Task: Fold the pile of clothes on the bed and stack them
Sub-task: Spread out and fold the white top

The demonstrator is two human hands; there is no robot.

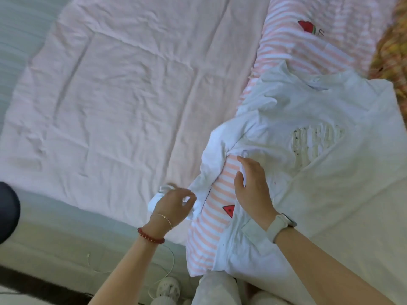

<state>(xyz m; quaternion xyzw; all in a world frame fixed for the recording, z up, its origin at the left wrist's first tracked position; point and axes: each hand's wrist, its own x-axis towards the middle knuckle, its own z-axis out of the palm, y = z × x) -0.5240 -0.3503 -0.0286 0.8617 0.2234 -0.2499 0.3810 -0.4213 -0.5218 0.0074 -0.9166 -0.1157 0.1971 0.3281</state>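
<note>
White T-shirt (pixel 308 119) spread on the bed (pixel 110 84), lying over a pink-striped garment (pixel 220 194) with watermelon motifs. Left hand (pixel 174 203) pinches a bunched sleeve edge, fingers curled on the cloth. Right hand (pixel 253 186) lies flat on the shirt, fingers straight and together. Risk: drawing the sleeve across could drag the striped piece along or crease the fold, since the two overlap. Chest print faded; no lettering readable.

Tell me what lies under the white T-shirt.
Under the white T-shirt lies a pink-and-white striped garment with watermelon prints; it shows at the shirt's left edge and beyond its collar. Its middle is covered, so its shape and anything else beneath cannot be seen.
</note>
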